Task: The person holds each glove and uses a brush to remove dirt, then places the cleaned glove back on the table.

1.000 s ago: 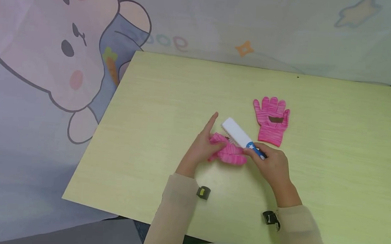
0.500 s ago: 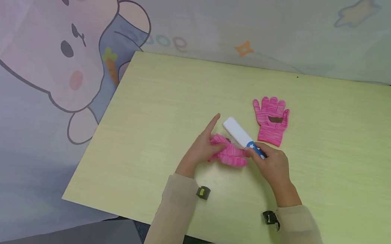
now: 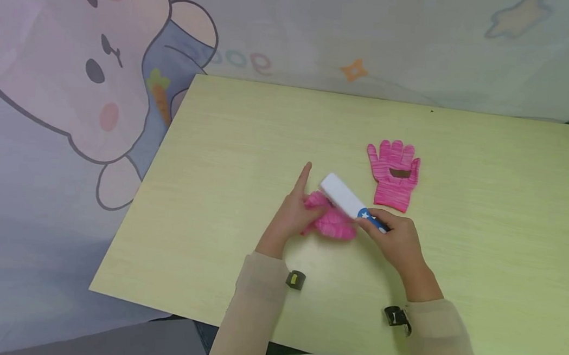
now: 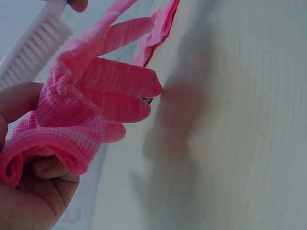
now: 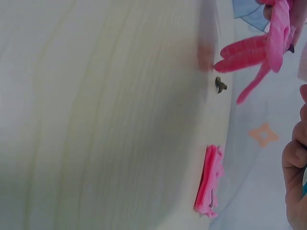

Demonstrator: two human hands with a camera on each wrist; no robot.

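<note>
Head view: left hand (image 3: 292,216) has a pink glove (image 3: 336,226) pinched above the bench (image 3: 215,195), index finger (image 3: 303,178) straight. Right hand (image 3: 400,239): grip curled round the blue handle (image 3: 372,220) of a white brush (image 3: 340,194); bristles (image 4: 36,50) face that glove, contact unclear. Second glove (image 3: 394,184) lies flat, farther back.

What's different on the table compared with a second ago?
The brush dipped slightly toward the held glove; on the left hand, the index finger tilted leftward. Nothing was grasped or released: the right hand still holds the brush. The other glove stayed flat.
</note>
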